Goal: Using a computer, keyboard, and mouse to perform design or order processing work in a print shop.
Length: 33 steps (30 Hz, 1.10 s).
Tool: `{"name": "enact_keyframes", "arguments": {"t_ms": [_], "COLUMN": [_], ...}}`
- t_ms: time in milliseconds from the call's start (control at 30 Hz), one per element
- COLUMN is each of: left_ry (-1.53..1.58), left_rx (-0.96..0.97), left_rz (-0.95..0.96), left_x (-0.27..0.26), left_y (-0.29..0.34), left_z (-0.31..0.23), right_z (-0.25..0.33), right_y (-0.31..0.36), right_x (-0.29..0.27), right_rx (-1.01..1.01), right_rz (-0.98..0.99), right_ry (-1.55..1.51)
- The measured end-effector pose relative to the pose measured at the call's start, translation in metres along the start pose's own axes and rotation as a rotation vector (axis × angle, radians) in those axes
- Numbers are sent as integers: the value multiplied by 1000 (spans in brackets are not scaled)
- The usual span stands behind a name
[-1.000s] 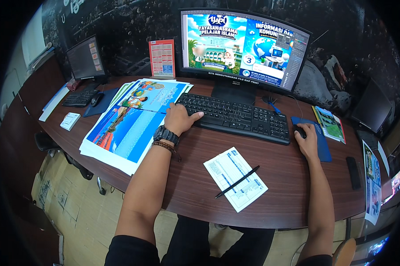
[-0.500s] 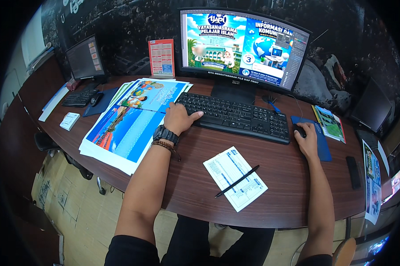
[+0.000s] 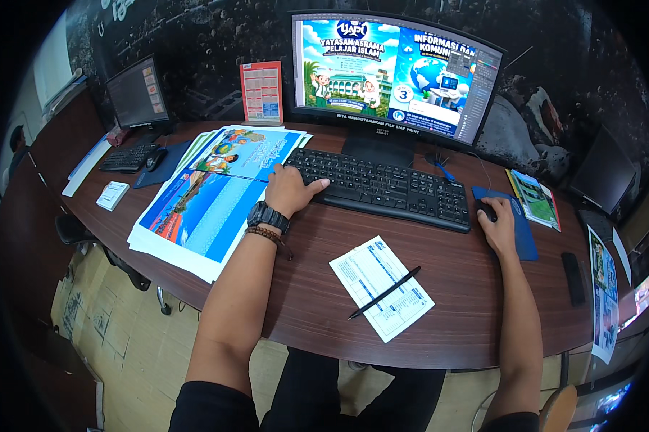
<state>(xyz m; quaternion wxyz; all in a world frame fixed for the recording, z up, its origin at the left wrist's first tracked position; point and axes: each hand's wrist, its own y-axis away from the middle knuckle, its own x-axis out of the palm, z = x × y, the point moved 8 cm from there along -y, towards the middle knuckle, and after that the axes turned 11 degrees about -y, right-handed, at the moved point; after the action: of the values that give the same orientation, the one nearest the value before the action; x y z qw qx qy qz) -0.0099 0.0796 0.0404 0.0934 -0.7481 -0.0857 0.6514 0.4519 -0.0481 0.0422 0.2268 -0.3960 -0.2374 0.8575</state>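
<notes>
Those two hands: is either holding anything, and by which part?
The right hand holds the black mouse from above; its exact finger grip is partly hidden. The left hand holds nothing, resting at the left end of the keyboard.

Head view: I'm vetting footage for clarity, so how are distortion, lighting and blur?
In the head view, the front edge of the desk curves and the picture's corners go black; in the head view, the monitor glows against the dark wall; in the head view, the left hand and right hand show no obvious motion blur, but the mouse is too dark for detail.
</notes>
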Motion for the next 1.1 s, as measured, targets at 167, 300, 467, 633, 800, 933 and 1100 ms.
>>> {"name": "enact_keyframes", "arguments": {"t_ms": [167,300,467,633,800,933,1100], "left_ry": [1,12,16,24,94,134,174], "left_rx": [-3,1,-4,-13,69,363,336], "left_rz": [0,13,12,19,-80,-129,-81], "left_x": [0,1,2,0,1,-4,0], "left_y": [0,0,-1,-1,0,8,6], "left_z": [0,-1,3,-1,-4,-31,-30], "right_z": [-1,-1,13,30,30,14,4], "right_y": [0,1,2,2,2,0,0], "right_x": [0,-1,4,7,7,0,2], "right_rx": [0,4,82,-53,-29,69,8], "right_rz": [-3,7,34,79,69,1,-16], "right_ry": [3,6,61,301,240,82,65]}}
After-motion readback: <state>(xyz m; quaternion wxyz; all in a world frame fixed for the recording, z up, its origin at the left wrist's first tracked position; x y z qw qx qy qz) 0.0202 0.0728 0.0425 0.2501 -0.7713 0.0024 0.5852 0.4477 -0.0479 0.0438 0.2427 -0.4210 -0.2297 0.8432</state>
